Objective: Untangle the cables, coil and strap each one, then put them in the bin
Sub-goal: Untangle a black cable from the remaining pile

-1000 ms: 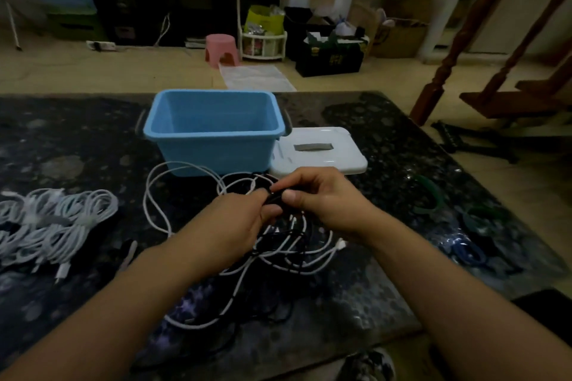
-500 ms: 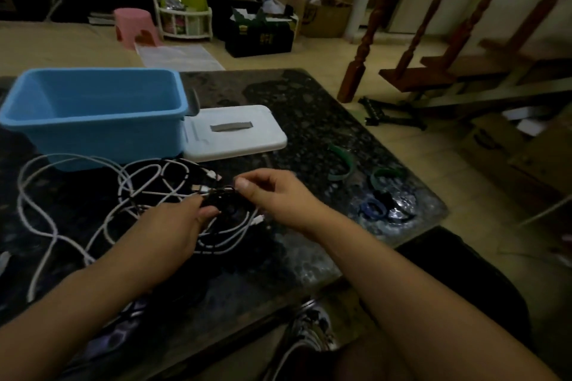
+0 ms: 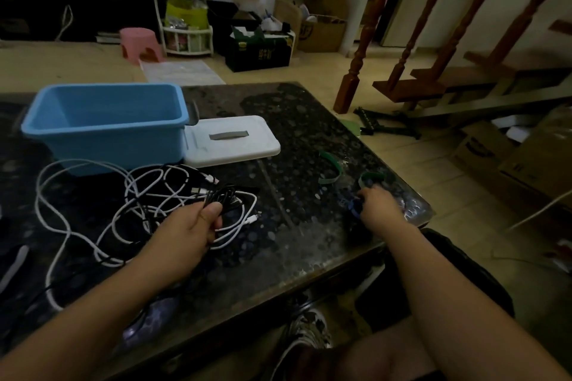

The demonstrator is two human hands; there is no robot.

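Note:
A tangle of white cables (image 3: 93,213) and black cables lies on the dark stone table (image 3: 294,241) in front of the blue bin (image 3: 105,124). My left hand (image 3: 192,226) grips a small coil of black cable (image 3: 221,196) at the tangle's right side. My right hand (image 3: 379,206) is at the table's right edge, fingers curled on a blue strap (image 3: 356,206). Two green straps (image 3: 332,168) lie just beyond it. The bin stands empty.
The bin's white lid (image 3: 232,141) lies flat right of the bin. The table's right edge and front corner are close to my right hand. Beyond the table are stair posts (image 3: 362,49), boxes and a pink stool (image 3: 140,45) on the floor.
My right hand let go of the black cable and moved right to the straps at the table edge. My left hand keeps the black coil. The view swung back slightly leftward.

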